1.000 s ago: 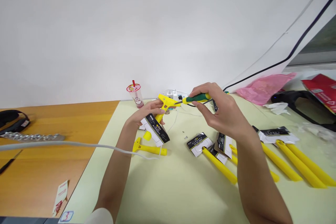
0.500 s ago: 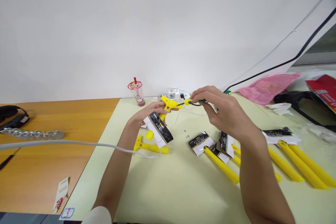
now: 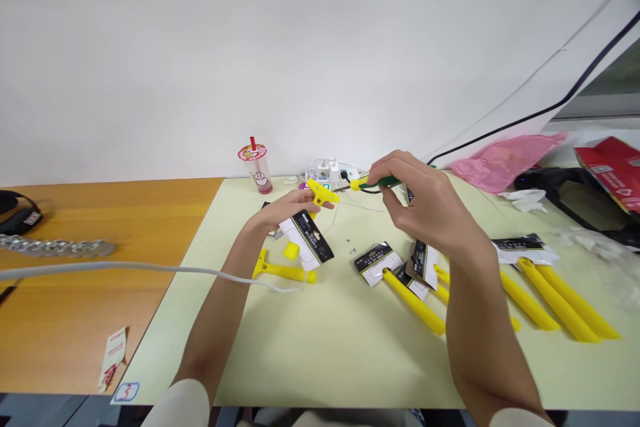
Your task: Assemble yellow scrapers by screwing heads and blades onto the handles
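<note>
My left hand (image 3: 286, 208) is closed around a yellow scraper (image 3: 323, 193), its T-shaped head raised above the table. From its handle hangs a black-and-white card (image 3: 308, 237), with a yellow end piece (image 3: 291, 251) at the card's lower left. In my right hand (image 3: 420, 195) is a screwdriver (image 3: 374, 182) with a yellow and green handle. Its shaft points left at the scraper head; whether the tip touches I cannot tell. Below my left hand a second yellow scraper (image 3: 285, 271) lies on the table. Tiny metal bits (image 3: 353, 250) lie right of the card.
Several yellow handles (image 3: 415, 301) with cards lie at the right. A drink cup (image 3: 260, 177) stands at the back, near a power strip (image 3: 325, 170). A grey cable (image 3: 150, 268) crosses the left foreground. Farther right are a pink bag (image 3: 503, 163) and a black strap-like object (image 3: 565, 195).
The screwdriver has drawn back slightly from the scraper head, and the head has turned a little in my left hand. The whole view has shifted slightly.
</note>
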`<state>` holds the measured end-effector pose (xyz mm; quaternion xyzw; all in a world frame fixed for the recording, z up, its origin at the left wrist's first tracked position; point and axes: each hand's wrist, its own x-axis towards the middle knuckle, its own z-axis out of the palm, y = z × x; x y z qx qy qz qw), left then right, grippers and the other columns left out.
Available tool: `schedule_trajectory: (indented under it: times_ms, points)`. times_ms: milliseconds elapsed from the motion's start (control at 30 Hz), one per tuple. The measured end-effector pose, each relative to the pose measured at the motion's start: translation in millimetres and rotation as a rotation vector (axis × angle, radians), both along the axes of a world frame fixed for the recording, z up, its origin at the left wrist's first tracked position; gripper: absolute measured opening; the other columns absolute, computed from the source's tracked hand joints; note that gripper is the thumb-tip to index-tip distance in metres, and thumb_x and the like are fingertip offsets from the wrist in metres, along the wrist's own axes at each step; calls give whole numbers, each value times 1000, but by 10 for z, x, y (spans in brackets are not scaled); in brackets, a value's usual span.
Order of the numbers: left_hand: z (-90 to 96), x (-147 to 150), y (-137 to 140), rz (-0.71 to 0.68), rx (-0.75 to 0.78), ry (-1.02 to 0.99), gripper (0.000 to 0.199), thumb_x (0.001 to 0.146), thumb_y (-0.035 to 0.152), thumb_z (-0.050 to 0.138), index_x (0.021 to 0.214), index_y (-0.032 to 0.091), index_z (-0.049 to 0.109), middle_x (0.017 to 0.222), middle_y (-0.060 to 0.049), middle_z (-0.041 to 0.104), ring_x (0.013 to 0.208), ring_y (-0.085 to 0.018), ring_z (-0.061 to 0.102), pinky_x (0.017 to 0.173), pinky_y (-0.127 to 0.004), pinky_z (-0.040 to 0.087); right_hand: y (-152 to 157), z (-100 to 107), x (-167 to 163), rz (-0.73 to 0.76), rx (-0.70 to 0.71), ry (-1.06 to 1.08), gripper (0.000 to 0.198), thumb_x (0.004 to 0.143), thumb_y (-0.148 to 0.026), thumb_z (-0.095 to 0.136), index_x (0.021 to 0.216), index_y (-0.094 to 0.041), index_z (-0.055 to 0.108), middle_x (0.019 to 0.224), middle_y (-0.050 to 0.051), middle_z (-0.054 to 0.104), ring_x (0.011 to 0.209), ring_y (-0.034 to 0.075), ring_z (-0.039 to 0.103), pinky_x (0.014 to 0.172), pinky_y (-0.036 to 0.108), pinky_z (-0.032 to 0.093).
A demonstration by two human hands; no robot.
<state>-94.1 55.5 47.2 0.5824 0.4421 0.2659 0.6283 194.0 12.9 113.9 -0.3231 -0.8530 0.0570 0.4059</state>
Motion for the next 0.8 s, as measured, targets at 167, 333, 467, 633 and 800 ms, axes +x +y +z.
schedule_trajectory:
  times_ms: [167, 333, 467, 633, 800]
  points:
    - [-109, 45, 114, 398, 129, -326, 31, 74, 36, 87, 92, 19, 69, 107, -10, 84, 75, -19, 71, 66, -28, 53, 104, -51, -38, -74, -83, 294, 18, 104, -33, 72, 120, -27, 66, 116, 8, 74, 107, 27, 75, 91, 42, 62]
    - [-148, 88, 163, 567, 177, -540, 35, 72, 38, 88, 79, 20, 59, 131, -15, 81, 99, -26, 76, 86, -35, 60, 242, -137, -148, -28, -199, 627, 31, 109, -54, 65, 127, -30, 58, 100, 2, 68, 86, 21, 76, 77, 37, 64]
    - [-169, 142, 141, 713, 217, -613, 33, 73, 38, 87, 92, 18, 67, 140, -14, 78, 111, -26, 76, 93, -37, 60, 216, -156, -244, -4, -388, 498, 29, 108, -54, 66, 113, -26, 63, 80, -1, 66, 66, 18, 67, 62, 32, 55]
    - [-193, 294, 94, 913, 289, -650, 41, 79, 38, 82, 114, 19, 72, 142, -11, 75, 110, -21, 75, 92, -31, 59, 84, -285, -536, -6, -489, -65, 29, 106, -51, 70, 103, -23, 73, 102, 5, 80, 85, 24, 72, 75, 34, 53]
    - [-133, 451, -16, 952, 322, -669, 47, 88, 38, 80, 131, 23, 68, 133, -9, 77, 104, -21, 78, 92, -33, 63, 62, -408, -752, -178, -417, -251, 33, 104, -51, 75, 115, -21, 70, 116, 13, 80, 105, 31, 76, 85, 37, 54]
